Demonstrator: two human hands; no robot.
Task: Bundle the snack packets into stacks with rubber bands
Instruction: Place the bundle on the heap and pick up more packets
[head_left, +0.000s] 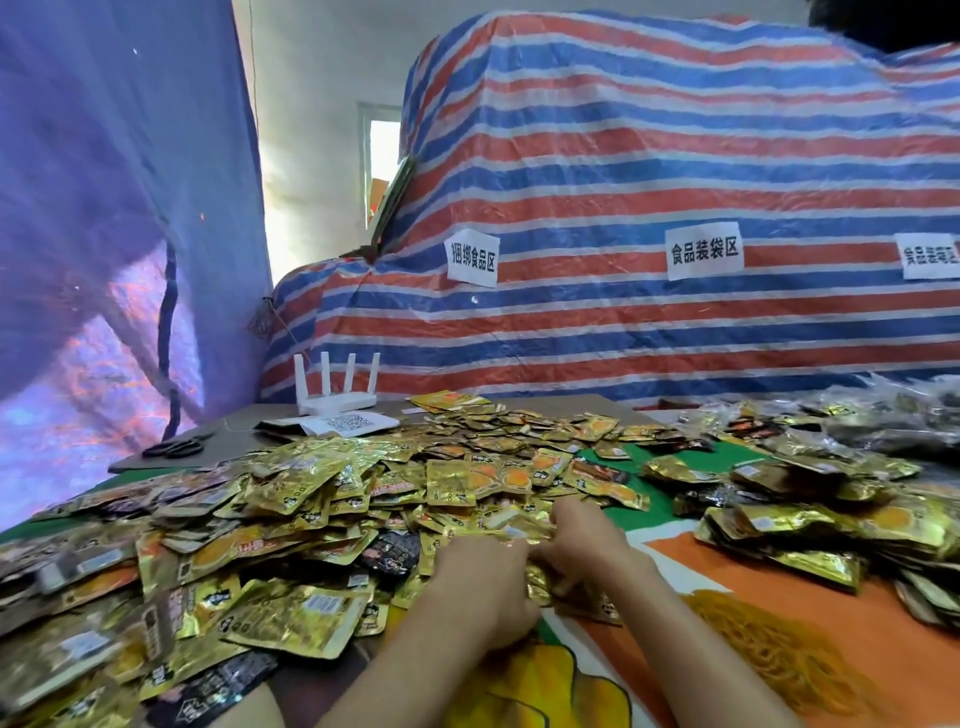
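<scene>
Orange rubber bands (779, 644), too many to count, are heaped at near right on the bench (883, 670), just beside the right forearm. Two bare forearms are seen reaching fwd from the bottom edge. The left hand (480, 587) is curled knuckles-up, fingers bent under against the packets; whether anything is pinched can't be told. The right hand (582, 540) is laid palm-down w/ fingers pressed onto gold packets just ahead of the left. Snack packets (291, 525), gold foil, hundreds approx., are spread loose over the bench's left and centre; a second heap (810, 525) is seen at right. Farther back: 1 pair of scissors (179, 448), 1 white router (337, 397) w/ 4 antennas, then a striped tarp (649, 171) carrying 3 paper labels.
</scene>
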